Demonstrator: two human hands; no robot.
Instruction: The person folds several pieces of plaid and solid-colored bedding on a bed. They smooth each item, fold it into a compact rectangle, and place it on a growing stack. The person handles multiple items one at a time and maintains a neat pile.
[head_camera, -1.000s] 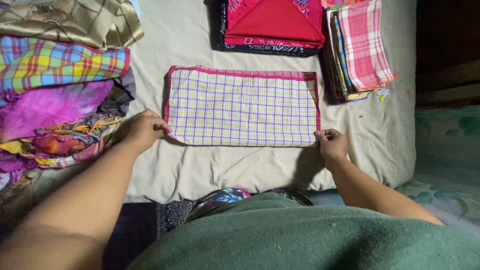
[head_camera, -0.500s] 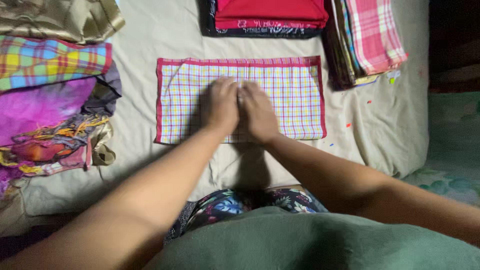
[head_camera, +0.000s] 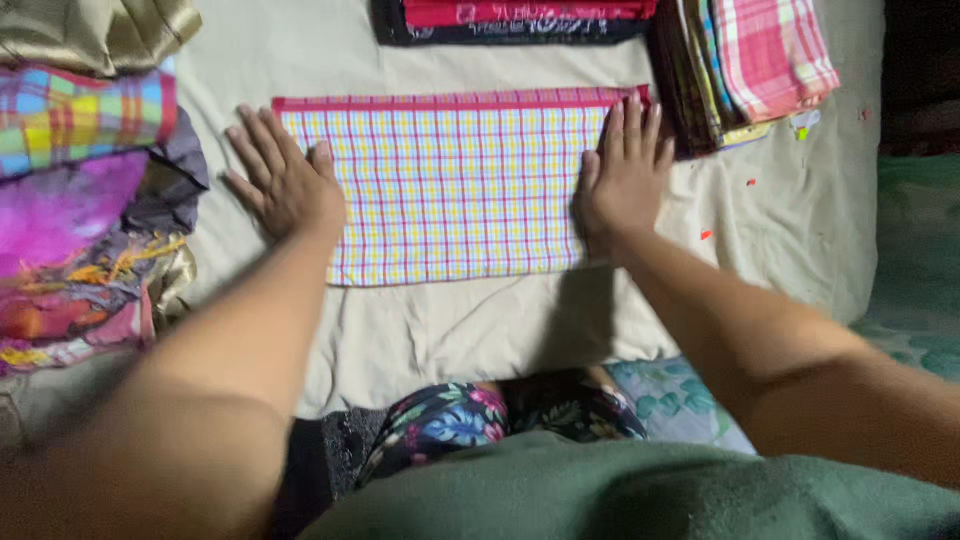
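Cloth: the checked cloth (head_camera: 455, 185), folded to a long rectangle with a red hem along its far edge, lay flat on the cream sheet (head_camera: 430, 325) of the bed, midway between the two hands.
Handling: judged light, thin and limp; it would sag if lifted by one point and would crease easily. No stiffness or fragility apparent.
Hold: best taken at the corners or along the short ends, pinching both layers together.
Left hand: the left hand (head_camera: 283, 180) was spread wide, palm down, fingers fanned; it rested at the cloth's left end, partly on the sheet. It held nothing.
Right hand: the right hand (head_camera: 625, 178) lay flat, fingers straight and close together, pressing the right end of the cloth. It held nothing.
Arms: both forearms reached forward and apart, wrists low.
Surroundings: a pile of bright fabrics (head_camera: 80, 200) sat at the left; a stack of folded cloths (head_camera: 745, 70) lay just beyond the right hand; a red and dark folded piece (head_camera: 520, 18) lay at the far edge.
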